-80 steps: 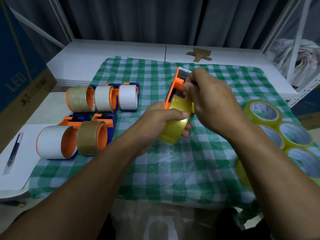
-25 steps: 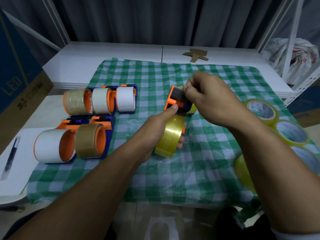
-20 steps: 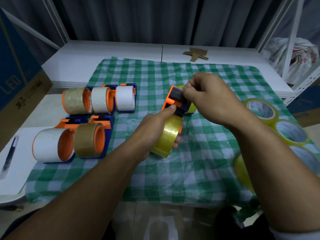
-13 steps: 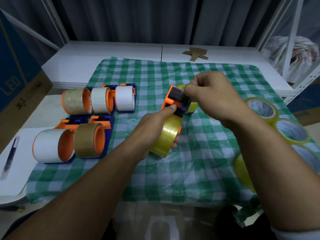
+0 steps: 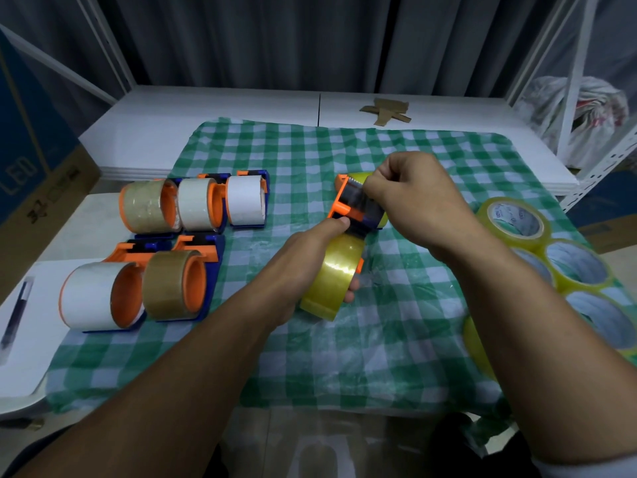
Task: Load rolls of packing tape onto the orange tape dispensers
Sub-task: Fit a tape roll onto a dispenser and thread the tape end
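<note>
Orange dispensers (image 5: 348, 208): 6. Loose yellow rolls (image 5: 513, 219): 4+ visible. Pens (image 5: 15, 315): 1. Hands (image 5: 310, 260) (image 5: 413, 198): 2.

Grey curtain (image 5: 275, 39) behind a white table (image 5: 206, 112); white shelving frame (image 5: 574, 81) stands right.

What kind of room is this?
Probably a packing or storage workroom. There's a white metal shelving rack, a big cardboard box, lots of spare packing tape rolls and a group of loaded orange tape dispensers.
</note>
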The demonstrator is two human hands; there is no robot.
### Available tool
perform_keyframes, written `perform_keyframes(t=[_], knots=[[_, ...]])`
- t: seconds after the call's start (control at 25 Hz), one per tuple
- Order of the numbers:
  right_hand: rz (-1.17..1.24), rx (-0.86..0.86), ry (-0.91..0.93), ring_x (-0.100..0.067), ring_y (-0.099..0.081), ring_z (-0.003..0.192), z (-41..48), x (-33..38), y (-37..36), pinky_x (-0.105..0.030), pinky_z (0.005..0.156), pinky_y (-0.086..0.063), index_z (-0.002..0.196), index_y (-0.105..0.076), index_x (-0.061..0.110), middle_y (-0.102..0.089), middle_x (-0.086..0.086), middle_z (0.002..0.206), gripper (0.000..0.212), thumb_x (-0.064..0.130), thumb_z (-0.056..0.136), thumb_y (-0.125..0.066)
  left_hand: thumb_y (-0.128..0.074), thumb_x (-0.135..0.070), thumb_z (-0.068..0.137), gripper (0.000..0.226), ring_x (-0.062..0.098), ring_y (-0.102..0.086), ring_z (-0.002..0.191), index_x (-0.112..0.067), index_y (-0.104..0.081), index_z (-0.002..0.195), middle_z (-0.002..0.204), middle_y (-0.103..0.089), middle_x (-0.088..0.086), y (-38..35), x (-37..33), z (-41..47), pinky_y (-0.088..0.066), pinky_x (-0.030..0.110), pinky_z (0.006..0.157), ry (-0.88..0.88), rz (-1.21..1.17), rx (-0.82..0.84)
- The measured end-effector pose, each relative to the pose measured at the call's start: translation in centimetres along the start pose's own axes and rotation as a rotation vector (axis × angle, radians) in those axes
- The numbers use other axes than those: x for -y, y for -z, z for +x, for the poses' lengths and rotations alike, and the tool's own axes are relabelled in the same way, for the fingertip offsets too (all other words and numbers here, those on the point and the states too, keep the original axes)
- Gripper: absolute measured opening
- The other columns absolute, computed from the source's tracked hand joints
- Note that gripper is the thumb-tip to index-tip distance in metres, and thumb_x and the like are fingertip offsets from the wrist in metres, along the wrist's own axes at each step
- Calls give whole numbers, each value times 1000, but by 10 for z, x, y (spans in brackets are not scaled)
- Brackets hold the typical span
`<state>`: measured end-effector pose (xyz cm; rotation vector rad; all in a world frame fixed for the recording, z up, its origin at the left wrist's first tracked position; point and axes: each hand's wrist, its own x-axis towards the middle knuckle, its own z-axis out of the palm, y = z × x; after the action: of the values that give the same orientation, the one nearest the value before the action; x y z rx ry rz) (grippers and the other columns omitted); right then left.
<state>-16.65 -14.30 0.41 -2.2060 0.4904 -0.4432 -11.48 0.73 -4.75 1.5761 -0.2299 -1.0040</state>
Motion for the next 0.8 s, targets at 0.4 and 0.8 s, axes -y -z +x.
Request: perform_keyframes(t=[0.4,0.8], knots=[[-111,54,96,-13,-56,67,1,-5,-2,-29,63,-46,91,-61,5,-63,0,75,25,26,103,-53,-64,-44,94,45,34,-73,71,-1,-70,104,85,-75,24,0,1,-2,-61,44,77,-23,62,-9],[1,70,81,-16,-49,62,1,-5,1,-40,63,-45,77,-57,5,-56,-8,69,37,33,100,-60,-64,-54,92,53,34,-70,63,-2,-70,98,77,-74,23,-3,-1,-5,-60,39,64,-15,37,-70]])
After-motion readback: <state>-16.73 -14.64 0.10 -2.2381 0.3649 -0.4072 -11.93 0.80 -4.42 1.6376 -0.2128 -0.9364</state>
